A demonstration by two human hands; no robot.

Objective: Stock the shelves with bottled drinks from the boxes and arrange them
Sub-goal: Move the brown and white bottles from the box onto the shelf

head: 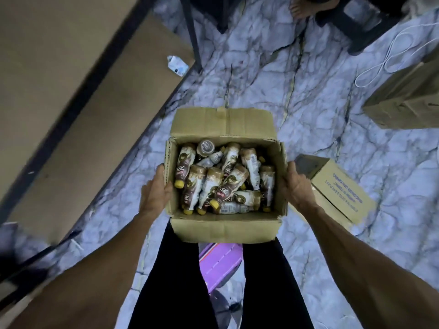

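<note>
Marble-pattern floor (297,91), pale with dark veins. Right of centre: cardboard box with blue print (342,195), lying tipped over. Upper right: plain brown box (403,100), partly cut off by the frame edge, with a white cable (389,60) looped beside it. Top: dark stool (361,36) standing on the floor. Bottom centre: purple object (221,260), unclear what. Left: shelf boards (107,138) in a dark frame, with a small white-blue packet (177,65) on the lower one.

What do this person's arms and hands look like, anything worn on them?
The left forearm and right forearm are bare; no sleeve shows. The left hand and right hand wear no gloves; no watch or bracelet is visible, and the fingers are mostly hidden. The legs wear black trousers.
</note>
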